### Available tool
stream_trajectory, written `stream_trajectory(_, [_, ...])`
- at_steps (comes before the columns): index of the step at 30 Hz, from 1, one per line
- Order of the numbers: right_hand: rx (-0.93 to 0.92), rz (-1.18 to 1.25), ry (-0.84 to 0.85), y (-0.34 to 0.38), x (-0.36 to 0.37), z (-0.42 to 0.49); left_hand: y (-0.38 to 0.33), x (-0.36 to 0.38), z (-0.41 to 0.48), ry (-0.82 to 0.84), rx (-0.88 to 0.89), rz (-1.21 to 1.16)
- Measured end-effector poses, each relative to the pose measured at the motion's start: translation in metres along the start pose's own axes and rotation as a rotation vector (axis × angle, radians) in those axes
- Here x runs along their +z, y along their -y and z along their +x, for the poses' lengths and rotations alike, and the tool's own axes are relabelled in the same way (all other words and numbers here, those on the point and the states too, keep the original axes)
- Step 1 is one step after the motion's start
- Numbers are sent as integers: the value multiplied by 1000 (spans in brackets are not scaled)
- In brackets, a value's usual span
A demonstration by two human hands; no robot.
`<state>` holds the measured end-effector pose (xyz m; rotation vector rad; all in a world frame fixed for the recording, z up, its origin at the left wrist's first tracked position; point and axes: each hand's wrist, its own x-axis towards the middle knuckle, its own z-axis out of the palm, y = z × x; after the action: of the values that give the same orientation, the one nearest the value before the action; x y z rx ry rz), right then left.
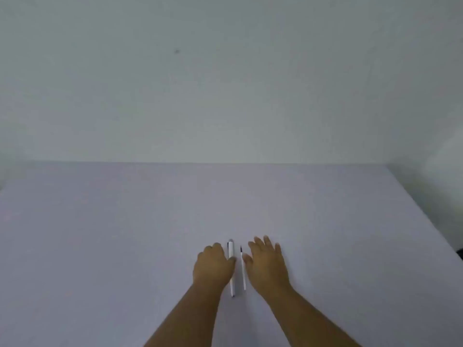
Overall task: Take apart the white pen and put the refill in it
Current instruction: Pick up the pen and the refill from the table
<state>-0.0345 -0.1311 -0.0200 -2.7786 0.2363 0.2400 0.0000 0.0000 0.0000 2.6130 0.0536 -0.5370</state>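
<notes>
The white pen [231, 251] lies on the table, pointing away from me, with a dark clip at its far end. A thin white refill [243, 270] with a dark tip lies parallel just to its right. My left hand [212, 265] rests palm down at the pen's left side, its thumb touching the barrel and covering part of it. On the refill's right side my right hand [266, 264] lies flat with fingers spread, thumb close to the refill. Neither hand has lifted anything.
The pale grey table [125, 234] stretches wide to the left and ahead, ending at a plain wall [225, 83]. Its right edge [431, 216] slants down toward a dark gap at the far right.
</notes>
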Motion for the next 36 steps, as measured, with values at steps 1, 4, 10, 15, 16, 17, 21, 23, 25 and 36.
stream_trajectory(1, [1, 1, -1, -1, 3, 0, 1, 4, 0, 40, -41, -34])
stream_trajectory(4, [-21, -3, -7, -2, 10, 0, 5, 16, 1, 99, -111, -99])
stream_trajectory(10, [-77, 69, -160, 4, 3, 1, 13, 24, 4, 94, -126, -140])
stream_trajectory(15, [243, 464, 4, 23, -12, 14, 13, 20, -3, 21, 55, -217])
stream_trajectory(16, [297, 592, 41, 26, -15, 19, 11, 19, -4, 28, 115, -216])
stream_trajectory(17, [332, 670, 49, 27, -18, 23, 10, 18, -5, 48, 162, -225])
stream_trajectory(21, [486, 886, -123, 20, -31, 37, 15, 10, -4, 144, 233, -211])
stream_trajectory(23, [458, 777, -126, 8, -34, 39, 24, 8, -3, 148, 215, -190])
stream_trajectory(25, [358, 487, -14, -5, -32, 37, 30, 8, -2, 125, 184, -220])
stream_trajectory(36, [335, 228, 142, -22, -3, 17, 25, 10, 2, -13, 220, -220])
